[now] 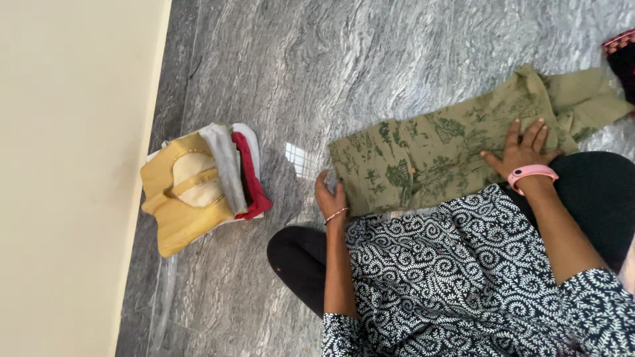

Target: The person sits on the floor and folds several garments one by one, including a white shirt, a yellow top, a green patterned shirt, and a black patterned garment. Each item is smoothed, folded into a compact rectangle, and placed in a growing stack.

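Nearest the camera is the person's own lap, covered by a black-and-white scroll-patterned tunic (456, 264) over black trousers (297, 261), seated on the grey veined stone floor (317, 79). Just beyond the knees lies an olive-green printed garment (430, 155), spread flat on the floor in a long, folded strip with darker green motifs across it. The left hand (331, 195), with a thin bangle at the wrist, grips the strip's left end: its fingers are curled around the cloth edge, closed on the fabric, the thumb side resting on the floor. The right hand (522, 151), with a pink wristband (532, 173) at its wrist, lies palm down on the garment towards its right end, fingers stretched out and slightly spread, pressing flat on the cloth and grasping nothing. Farther left, well apart from both hands, a small pile of folded clothes (198, 188) sits on the floor near the cream wall (73, 165); a mustard-yellow blouse (182, 192) lies on top, with grey-white and red pieces showing along its right edge. At the far right edge a dark cloth with red trim (622, 56) is partly visible.
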